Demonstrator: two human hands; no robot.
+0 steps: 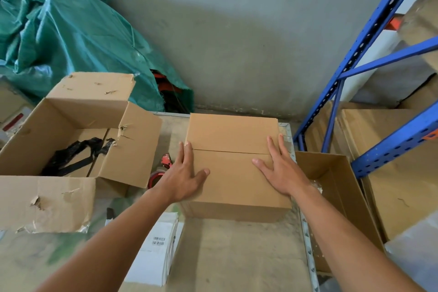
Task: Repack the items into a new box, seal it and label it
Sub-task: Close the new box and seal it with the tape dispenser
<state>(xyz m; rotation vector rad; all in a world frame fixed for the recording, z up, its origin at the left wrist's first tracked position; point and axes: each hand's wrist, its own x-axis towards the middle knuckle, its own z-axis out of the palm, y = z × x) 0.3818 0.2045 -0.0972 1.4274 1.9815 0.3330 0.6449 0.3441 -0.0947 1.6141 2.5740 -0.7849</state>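
Note:
A clean brown cardboard box (233, 135) stands on the table with both top flaps folded down, their seam running across its middle. My left hand (183, 174) lies flat on the near flap at the box's left edge, fingers straight. My right hand (280, 169) presses flat on the right side of the same flap, fingers spread. Left of the box a red tape dispenser (161, 169) lies on the table, partly hidden by my left wrist. A stack of white label sheets (157, 248) with barcodes lies near the front, under my left forearm.
A worn open box (78, 130) with torn flaps and black plastic inside stands at the left. An open empty box (336, 187) sits right of the table by a blue metal rack (355, 54) with flat cardboard. A green tarp (71, 35) is heaped behind.

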